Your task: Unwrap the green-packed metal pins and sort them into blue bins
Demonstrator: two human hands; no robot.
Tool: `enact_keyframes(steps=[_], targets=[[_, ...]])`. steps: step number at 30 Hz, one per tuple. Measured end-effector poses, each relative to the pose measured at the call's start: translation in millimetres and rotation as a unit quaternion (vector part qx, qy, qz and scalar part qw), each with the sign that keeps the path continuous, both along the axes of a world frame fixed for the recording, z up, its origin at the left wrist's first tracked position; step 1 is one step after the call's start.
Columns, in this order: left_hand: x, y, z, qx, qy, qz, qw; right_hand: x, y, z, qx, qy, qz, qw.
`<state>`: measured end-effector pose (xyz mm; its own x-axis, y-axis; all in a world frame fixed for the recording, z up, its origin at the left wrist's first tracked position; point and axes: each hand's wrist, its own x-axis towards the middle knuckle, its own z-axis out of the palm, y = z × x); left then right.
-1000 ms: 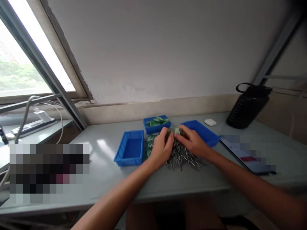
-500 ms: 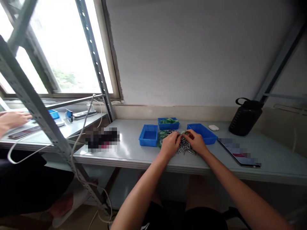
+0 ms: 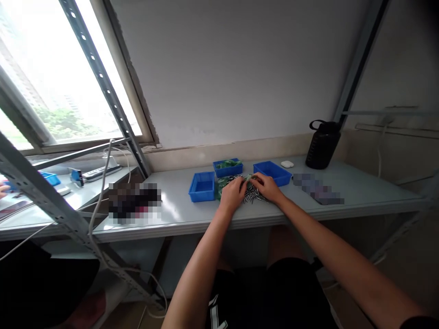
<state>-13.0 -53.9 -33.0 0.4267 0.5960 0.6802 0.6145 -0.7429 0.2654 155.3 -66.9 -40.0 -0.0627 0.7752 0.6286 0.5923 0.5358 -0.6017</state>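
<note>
My left hand and my right hand meet above a heap of thin metal pieces that look like screws. Both have their fingers closed, pinching a small pale green plastic bag between them. What the bag contains is too small to make out. More green plastic lies beside the heap, partly covered by my left hand. Just behind is a blue tray with green plastic in it. Another blue tray stands to the left, and a third blue tray sits behind my right hand.
A black bottle stands at the back right, near a white case. A blurred-out phone lies on the right. Dark pixelated items are at the left. A metal shelf post separates the neighbouring bench, where another person's hand shows.
The head view has turned slightly right, so the whole scene sits further left. My hands stay together over the heap, still pinching the green bag.
</note>
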Motion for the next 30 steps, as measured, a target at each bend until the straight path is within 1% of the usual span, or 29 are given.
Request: enact_keyframes(steps=[8, 12, 15, 18, 21, 23, 26, 30], targets=[[0.2, 0.2, 1.3, -0.017, 0.002, -0.002, 1.000, 0.5, 1.3, 0.7, -0.008, -0.001, 0.000, 1.000], [0.4, -0.7, 2.5, -0.010, -0.009, 0.000, 1.000, 0.3, 3.0, 0.2, -0.006, 0.004, -0.002, 1.000], [0.2, 2.4, 8.9, 0.013, 0.011, -0.015, 1.000, 0.1, 3.9, 0.5, 0.007, 0.009, -0.022, 1.000], [-1.1, 11.2, 18.3, 0.053, 0.049, -0.028, 0.997, -0.7, 6.6, 2.1, 0.017, 0.028, -0.039, 0.999], [-3.8, 24.2, 23.6, 0.090, 0.064, -0.010, 0.994, -3.2, 13.2, 6.7, 0.041, 0.053, -0.046, 0.997], [-6.1, 32.5, 22.5, 0.092, 0.047, 0.007, 0.995, -6.5, 19.6, 11.1, 0.039, 0.064, -0.028, 0.997], [-9.8, 38.5, 16.4, 0.070, -0.003, 0.016, 0.997, -13.2, 27.5, 16.2, 0.043, 0.054, 0.008, 0.998], [-14.4, 30.1, 11.0, 0.046, -0.032, 0.006, 0.998, -18.1, 25.0, 14.5, 0.061, 0.020, 0.013, 0.998]])
